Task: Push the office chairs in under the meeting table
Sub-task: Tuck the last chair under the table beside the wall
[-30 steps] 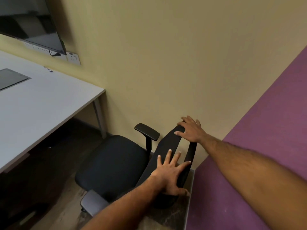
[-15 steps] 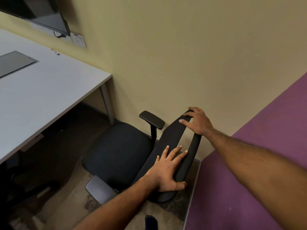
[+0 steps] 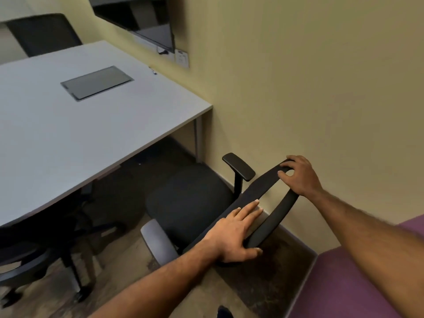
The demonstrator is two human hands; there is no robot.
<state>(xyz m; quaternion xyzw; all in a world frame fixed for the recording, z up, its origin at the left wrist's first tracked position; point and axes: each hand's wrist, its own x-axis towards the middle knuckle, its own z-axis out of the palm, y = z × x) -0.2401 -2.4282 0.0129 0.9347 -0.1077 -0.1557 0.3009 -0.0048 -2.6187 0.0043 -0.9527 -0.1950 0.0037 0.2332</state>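
Note:
A black office chair (image 3: 188, 198) stands at the corner of the white meeting table (image 3: 91, 134), its seat facing the table and its front edge close to the table's rim. My left hand (image 3: 236, 228) lies flat on the near part of the backrest (image 3: 263, 187), fingers straight and together, thumb along its rear edge. My right hand (image 3: 300, 175) grips the far top of the backrest with curled fingers. The chair's base is hidden under the seat.
A yellow wall runs close behind the chair's far armrest (image 3: 238, 166). The table leg (image 3: 198, 138) stands just beyond the seat. A purple partition (image 3: 344, 283) is at my right. A second chair (image 3: 34, 249) sits under the table at left, a third chair (image 3: 43, 33) at the far side.
The chair has rolled a little toward the table with both hands still on its backrest. My view has swung left, bringing more of the table and the other chairs into sight.

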